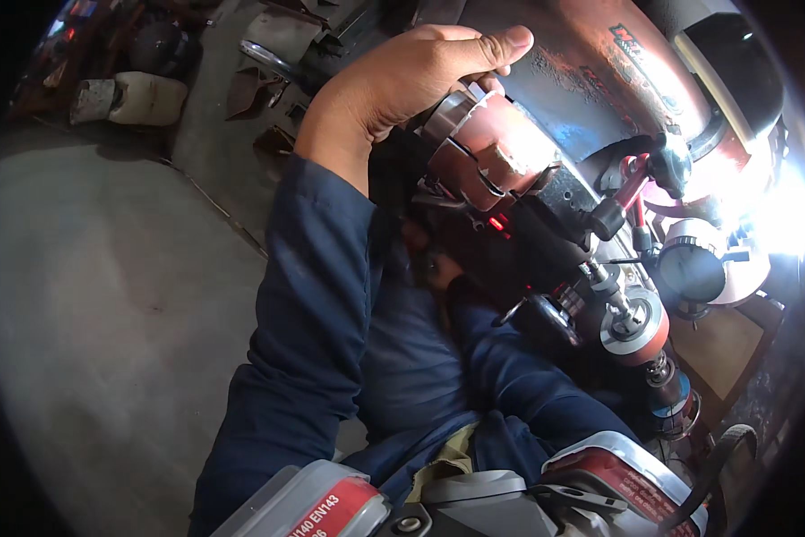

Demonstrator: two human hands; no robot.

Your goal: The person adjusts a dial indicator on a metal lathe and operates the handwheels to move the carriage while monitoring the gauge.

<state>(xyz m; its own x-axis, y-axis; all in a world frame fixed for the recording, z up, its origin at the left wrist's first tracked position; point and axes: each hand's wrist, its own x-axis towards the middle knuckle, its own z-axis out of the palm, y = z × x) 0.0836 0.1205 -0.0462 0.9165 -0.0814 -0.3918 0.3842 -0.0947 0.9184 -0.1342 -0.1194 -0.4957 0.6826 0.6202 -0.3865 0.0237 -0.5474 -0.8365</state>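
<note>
My left hand [420, 76] reaches up from a navy sleeve over a red, worn cylindrical housing [501, 148] on a machine. Its thumb stretches to the right along the top, and the other fingers curl down behind a metal collar [449, 115]. What they grip is hidden. Low in the shade beneath the housing, a dim patch of skin appears to be my right hand [443, 270]. Its fingers cannot be made out. Small red lit digits [499, 224] glow between the housing and that hand.
On the right stand a dial gauge [692, 268] on a red jointed arm [633, 190], a handwheel collar [637, 329] and a glaring lamp [789, 219]. A crank handle [266, 59] juts out at upper left. A pale plastic container [147, 98] lies beyond. Respirator cartridges [626, 479] fill the lower edge.
</note>
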